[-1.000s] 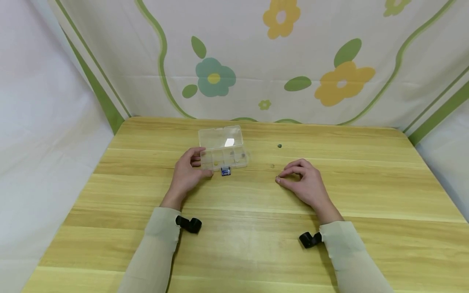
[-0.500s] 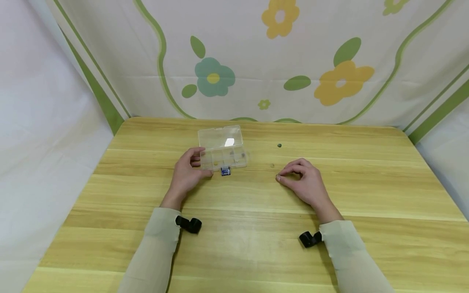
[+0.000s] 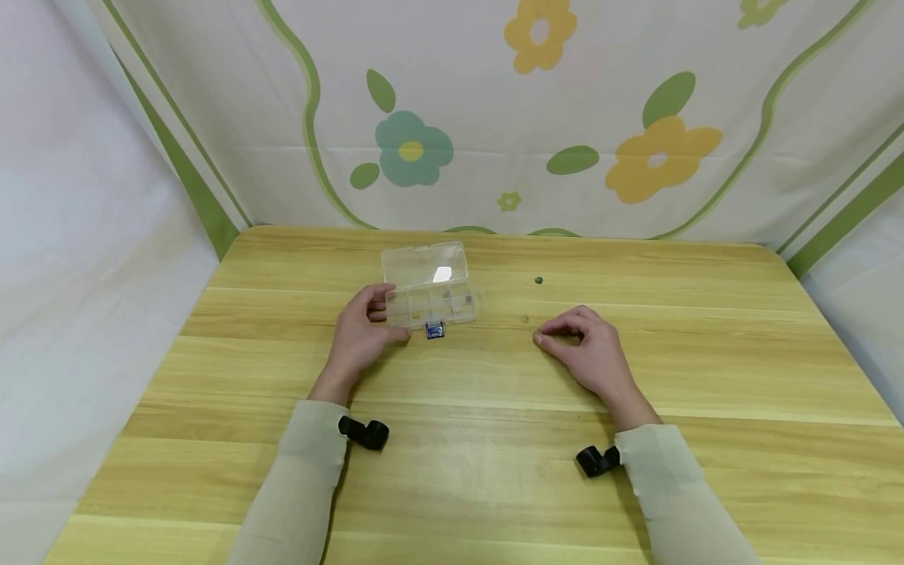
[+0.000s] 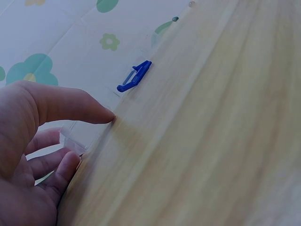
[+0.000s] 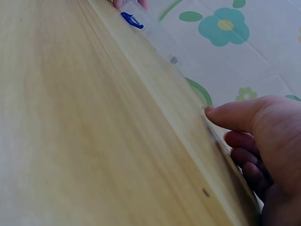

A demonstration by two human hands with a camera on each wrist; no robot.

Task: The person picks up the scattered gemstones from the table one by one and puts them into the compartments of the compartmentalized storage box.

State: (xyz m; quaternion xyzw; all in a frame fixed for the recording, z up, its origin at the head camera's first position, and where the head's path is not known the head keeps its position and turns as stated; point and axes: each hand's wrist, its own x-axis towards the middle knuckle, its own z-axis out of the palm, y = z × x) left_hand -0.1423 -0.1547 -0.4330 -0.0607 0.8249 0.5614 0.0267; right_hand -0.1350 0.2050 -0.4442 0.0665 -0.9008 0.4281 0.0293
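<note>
A clear plastic compartment box (image 3: 420, 297) lies on the table with its lid (image 3: 424, 264) raised at the back and a blue latch (image 3: 435, 329) at its front edge. Several small pieces sit in its compartments. My left hand (image 3: 359, 333) grips the box's left end, thumb at the front and fingers round the far side. To the right, my right hand (image 3: 586, 345) has thumb and forefinger together low over the table, pinching a tiny pale bead-like piece mostly hidden by the fingertips. Just beyond them lies a small clear round piece (image 3: 525, 319).
A small dark green round piece (image 3: 539, 280) lies farther back on the wooden table (image 3: 466, 471). Flowered white cloth (image 3: 494, 118) hangs behind the table's far edge, with more white cloth at both sides.
The right hand's fingertips have closed in on the tiny piece and shifted slightly away from me. The left hand and the box have stayed in place.
</note>
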